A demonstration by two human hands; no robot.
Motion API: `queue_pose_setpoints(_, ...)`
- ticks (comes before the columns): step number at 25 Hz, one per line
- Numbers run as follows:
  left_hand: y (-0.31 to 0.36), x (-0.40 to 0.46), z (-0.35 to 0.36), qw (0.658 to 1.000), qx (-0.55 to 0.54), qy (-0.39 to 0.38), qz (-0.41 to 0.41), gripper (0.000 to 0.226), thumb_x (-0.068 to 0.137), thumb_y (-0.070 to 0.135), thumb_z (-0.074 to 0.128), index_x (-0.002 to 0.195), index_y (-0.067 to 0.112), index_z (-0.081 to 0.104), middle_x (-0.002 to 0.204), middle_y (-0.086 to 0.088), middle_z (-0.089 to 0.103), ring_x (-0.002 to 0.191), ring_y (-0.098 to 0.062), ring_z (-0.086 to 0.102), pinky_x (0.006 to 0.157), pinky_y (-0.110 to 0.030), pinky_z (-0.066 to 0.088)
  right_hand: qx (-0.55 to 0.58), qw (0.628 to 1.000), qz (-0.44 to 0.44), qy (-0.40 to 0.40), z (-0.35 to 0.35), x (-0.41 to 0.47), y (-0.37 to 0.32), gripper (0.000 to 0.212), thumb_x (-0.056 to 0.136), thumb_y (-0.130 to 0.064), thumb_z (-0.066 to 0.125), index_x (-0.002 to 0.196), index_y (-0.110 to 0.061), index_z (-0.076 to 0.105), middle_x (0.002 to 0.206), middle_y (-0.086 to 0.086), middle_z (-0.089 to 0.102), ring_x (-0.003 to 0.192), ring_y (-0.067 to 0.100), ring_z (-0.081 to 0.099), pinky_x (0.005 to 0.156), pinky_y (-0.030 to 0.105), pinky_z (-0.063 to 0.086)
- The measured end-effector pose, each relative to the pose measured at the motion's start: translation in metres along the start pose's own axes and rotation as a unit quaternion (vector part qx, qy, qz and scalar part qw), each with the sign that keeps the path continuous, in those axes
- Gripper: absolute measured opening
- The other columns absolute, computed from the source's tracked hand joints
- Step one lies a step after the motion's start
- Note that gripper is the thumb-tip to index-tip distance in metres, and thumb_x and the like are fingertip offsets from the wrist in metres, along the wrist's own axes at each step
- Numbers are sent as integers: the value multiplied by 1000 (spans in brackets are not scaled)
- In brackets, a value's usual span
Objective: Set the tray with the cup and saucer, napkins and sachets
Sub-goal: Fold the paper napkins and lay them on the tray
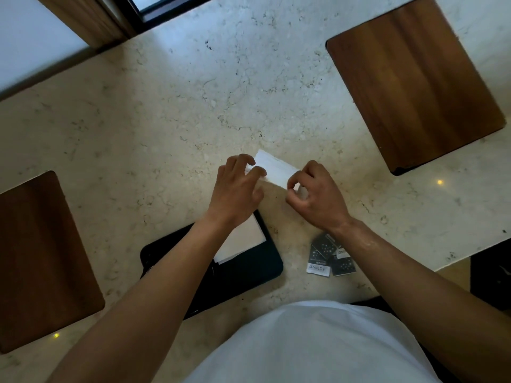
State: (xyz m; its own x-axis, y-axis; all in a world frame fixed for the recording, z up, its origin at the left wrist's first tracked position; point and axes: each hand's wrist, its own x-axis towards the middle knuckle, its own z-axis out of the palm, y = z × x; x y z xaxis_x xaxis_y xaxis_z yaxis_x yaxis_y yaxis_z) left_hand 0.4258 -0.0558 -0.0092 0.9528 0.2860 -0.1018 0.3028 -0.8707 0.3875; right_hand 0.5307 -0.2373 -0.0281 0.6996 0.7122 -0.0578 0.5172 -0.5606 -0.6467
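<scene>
A white folded napkin (275, 167) lies on the marble counter between my hands. My left hand (237, 186) has its fingertips on the napkin's left end. My right hand (315, 194) pinches the napkin's right end between thumb and fingers. A black tray (257, 269) sits near me under my left forearm, with another white napkin (243, 239) lying on it. Several dark sachets (326, 255) lie in a loose pile on the counter right of the tray, partly hidden by my right wrist. No cup or saucer is in view.
A wooden board (414, 84) lies at the far right and another wooden board (41, 261) at the near left. The marble counter (193, 100) ends at a wall with a window frame at the top left, and at a step edge on the right.
</scene>
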Motion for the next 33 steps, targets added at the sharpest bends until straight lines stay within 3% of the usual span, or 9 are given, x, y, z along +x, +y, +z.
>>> queue_pose_setpoints(4, 8, -22, -24, 997, -52, 42, 39, 10, 83, 11, 74, 93, 13, 72, 111, -4, 70, 115, -27, 56, 90, -41, 43, 48, 999, -4, 16, -14, -15, -19, 15, 78, -29, 61, 84, -15, 65, 95, -5, 46, 93, 12, 44, 74, 18, 39)
queue_pose_setpoints(8, 19, -56, -54, 972, -227, -8, -54, 4, 86, 17, 71, 90, 16, 69, 96, 4, 73, 96, -15, 64, 83, -32, 50, 250, 966, 68, -22, -36, -25, -44, 19, 80, -32, 61, 93, -19, 65, 105, -3, 60, 103, 14, 57, 86, 24, 47)
queue_pose_setpoints(10, 24, -75, -67, 938, -322, -38, -120, 2, 86, 14, 69, 87, 14, 68, 90, 4, 74, 89, -9, 69, 76, -21, 50, 372, 917, 103, -99, -48, -32, -57, 40, 80, -45, 63, 113, -23, 66, 110, -4, 67, 103, 5, 64, 84, 20, 52)
queue_pose_setpoints(13, 31, -98, -81, 887, -411, -43, -208, 8, 87, 7, 64, 80, 8, 62, 80, -2, 65, 75, -16, 58, 68, -26, 42, 412, 884, 130, -180, -52, -45, -70, 50, 81, -43, 70, 128, -28, 62, 104, -10, 72, 91, -5, 68, 78, 13, 53)
queue_pose_setpoints(17, 32, -118, -83, 785, -516, -18, -343, 14, 96, 10, 57, 82, 12, 56, 91, -9, 63, 84, -24, 63, 61, -29, 55, 386, 882, 170, -210, -34, -55, -79, 31, 90, -30, 76, 117, -15, 71, 106, -2, 78, 97, 15, 74, 77, 21, 58)
queue_pose_setpoints(19, 27, -129, -79, 760, -526, -6, -382, 11, 99, 11, 57, 88, 7, 56, 104, -18, 65, 92, -32, 69, 66, -39, 63, 392, 872, 211, -203, -21, -58, -83, 20, 92, -24, 74, 108, -13, 72, 103, 2, 78, 94, 19, 75, 76, 27, 61)
queue_pose_setpoints(26, 1, -148, -59, 812, -421, 69, -397, 2, 94, 8, 65, 96, 9, 66, 98, -11, 71, 89, -25, 71, 74, -46, 64, 396, 846, 262, -241, 9, -71, -91, 3, 96, -17, 68, 98, -19, 68, 86, 1, 81, 79, 27, 79, 67, 30, 64)
queue_pose_setpoints(30, -12, -140, -48, 904, -271, 30, -329, 7, 94, 17, 67, 100, 18, 70, 92, 1, 70, 84, -13, 67, 68, -29, 58, 333, 859, 287, -261, 21, -74, -90, 8, 99, -20, 61, 101, -17, 67, 77, 3, 79, 68, 19, 76, 57, 26, 58)
queue_pose_setpoints(33, -17, -132, -40, 941, -204, 0, -268, 13, 93, 16, 65, 104, 17, 72, 93, 0, 70, 87, -16, 67, 79, -32, 56, 252, 881, 300, -265, 27, -71, -85, 16, 99, -23, 58, 97, -13, 71, 74, 2, 78, 57, 11, 68, 55, 26, 48)
